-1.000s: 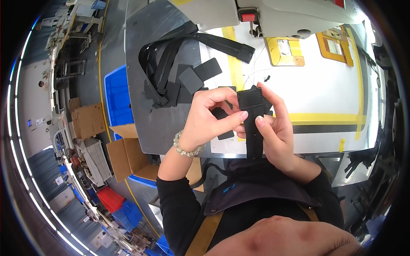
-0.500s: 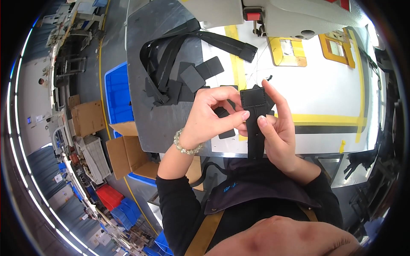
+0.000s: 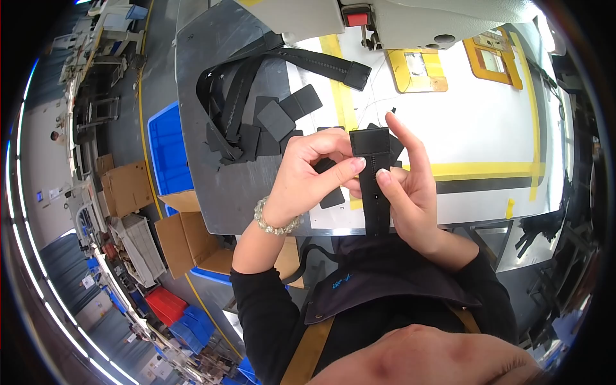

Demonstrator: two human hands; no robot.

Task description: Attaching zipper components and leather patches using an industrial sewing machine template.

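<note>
Between my hands hangs a black zipper strip [image 3: 375,208], its upper end covered by a square black tab [image 3: 370,142] with stitching. My left hand [image 3: 307,172] pinches its left edge just below the tab, thumb on top and fingers behind. My right hand [image 3: 414,202] grips the right side, thumb pressed on the strip and index finger stretched up past the tab. The strip's lower end reaches the table's front edge. Left of my hands lie loose black square patches [image 3: 301,102] and more long zipper strips [image 3: 247,83], folded over one another.
A sewing machine [image 3: 410,22] stands over the table's far side. Yellow templates [image 3: 416,72] lie on the white, yellow-taped surface beyond my hands. Left of the table are a blue bin [image 3: 168,147] and an open cardboard box [image 3: 183,240]. Loose black patches also lie under my hands.
The whole view has shifted slightly, so the table appears further left and up. Both hands keep the same hold on the zipper strip, which is tilted a little differently.
</note>
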